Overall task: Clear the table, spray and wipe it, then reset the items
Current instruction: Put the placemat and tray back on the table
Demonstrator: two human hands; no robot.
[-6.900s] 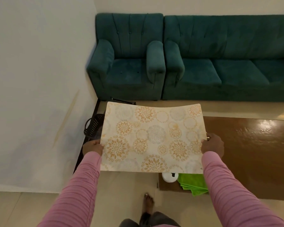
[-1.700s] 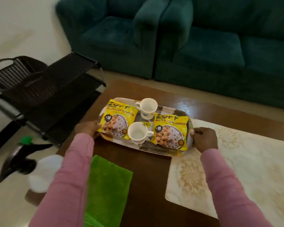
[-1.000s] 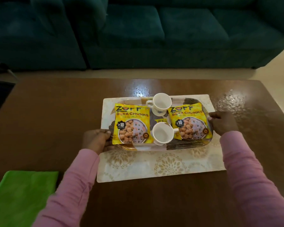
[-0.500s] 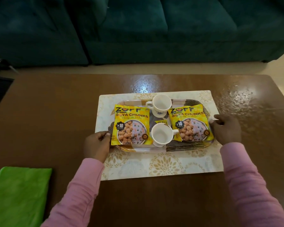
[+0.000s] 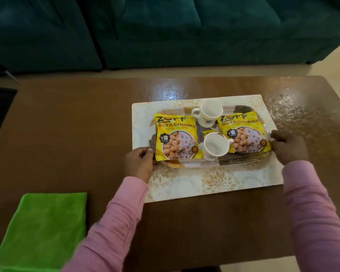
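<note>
Table point(image 5: 67, 134): tray point(image 5: 188, 164) now on mat point(image 5: 214, 185), L hand point(image 5: 138, 163) & R hand point(image 5: 289, 148) fingers point(image 5: 278, 134) still gripping it.

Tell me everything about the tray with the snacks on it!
The tray is a shiny rectangle, pale with brown leafy patterns, probably plastic. It lies flat over a flowery mat on the brown table. It carries two yellow snack packets and two white cups. The left hand and right hand hold its short ends.
</note>
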